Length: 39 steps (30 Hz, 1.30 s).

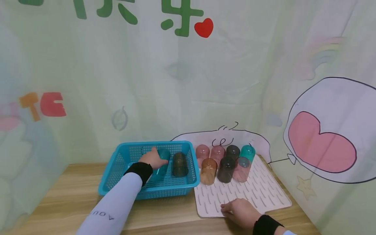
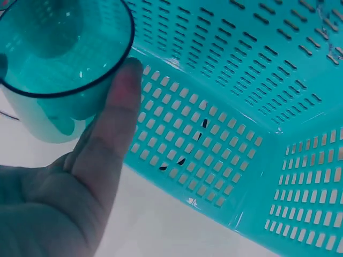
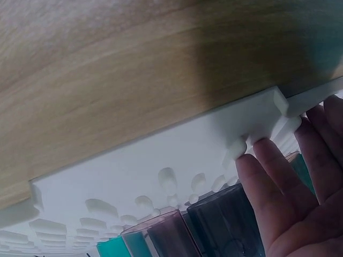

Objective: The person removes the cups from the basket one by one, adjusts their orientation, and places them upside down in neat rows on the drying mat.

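Note:
My left hand (image 1: pixel 153 159) grips a clear teal cup (image 1: pixel 160 172) inside the blue perforated basket (image 1: pixel 106 174). In the left wrist view a finger lies along the outside of the cup (image 2: pixel 69 104), just under its dark rim. Beside it in the basket stands a smoky brown cup (image 1: pixel 180 165), bottom up. My right hand (image 1: pixel 242 212) holds no cup; it rests at the front edge of a white ridged drying mat (image 1: pixel 210 199). Seen from the right wrist, its fingers (image 3: pixel 284 187) are loosely extended, fingertips at the mat.
Upside-down cups stand in two rows on the mat's back part: pink ones (image 1: pixel 202 151), dark grey ones (image 1: pixel 226 169), an amber one (image 1: pixel 208 171), a pinkish one (image 1: pixel 241 171) and a teal one (image 1: pixel 248 151). A printed curtain (image 1: pixel 147 81) hangs behind the wooden table (image 1: pixel 73 189).

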Motion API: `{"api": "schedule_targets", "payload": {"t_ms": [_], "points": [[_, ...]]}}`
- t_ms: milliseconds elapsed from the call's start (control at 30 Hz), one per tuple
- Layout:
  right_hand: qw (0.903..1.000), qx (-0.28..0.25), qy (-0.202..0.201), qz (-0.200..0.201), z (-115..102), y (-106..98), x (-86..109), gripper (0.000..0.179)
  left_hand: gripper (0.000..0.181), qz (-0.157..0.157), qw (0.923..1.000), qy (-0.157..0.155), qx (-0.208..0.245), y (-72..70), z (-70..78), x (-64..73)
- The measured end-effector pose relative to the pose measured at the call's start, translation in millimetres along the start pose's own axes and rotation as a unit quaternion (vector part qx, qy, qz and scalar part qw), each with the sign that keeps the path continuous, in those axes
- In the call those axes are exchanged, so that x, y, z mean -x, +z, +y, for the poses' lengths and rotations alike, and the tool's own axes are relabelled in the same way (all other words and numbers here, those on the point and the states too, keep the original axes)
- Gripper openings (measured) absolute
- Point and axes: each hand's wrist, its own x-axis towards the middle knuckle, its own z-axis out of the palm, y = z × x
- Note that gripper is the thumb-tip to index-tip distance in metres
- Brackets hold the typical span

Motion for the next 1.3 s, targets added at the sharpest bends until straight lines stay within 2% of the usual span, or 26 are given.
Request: {"api": "schedule_targets", "payload": {"t_ms": [200,633,867,1300], "points": [[0.9999,-0.010,0.001,-0.009,0,-3,0.8,0.016,0.096,0.019,0.9994,0.023,0.017,-10.3,4.1,10.9],[0.9999,0.001,-0.014,0.002,3,2,0.3,0.015,0.097,0.036,0.9944,0.080,0.060,-31.7,12.2,42.1],[1.0000,0.000,-0.008,-0.002,1,1,1.1,0.014,0.098,0.042,0.9876,0.104,0.110,-29.3,10.3,56.3],[0.9999,-0.009,0.000,-0.015,-1,-1,0.3,0.015,0.098,0.040,0.9816,0.117,0.145,-13.4,19.1,85.7]]}}
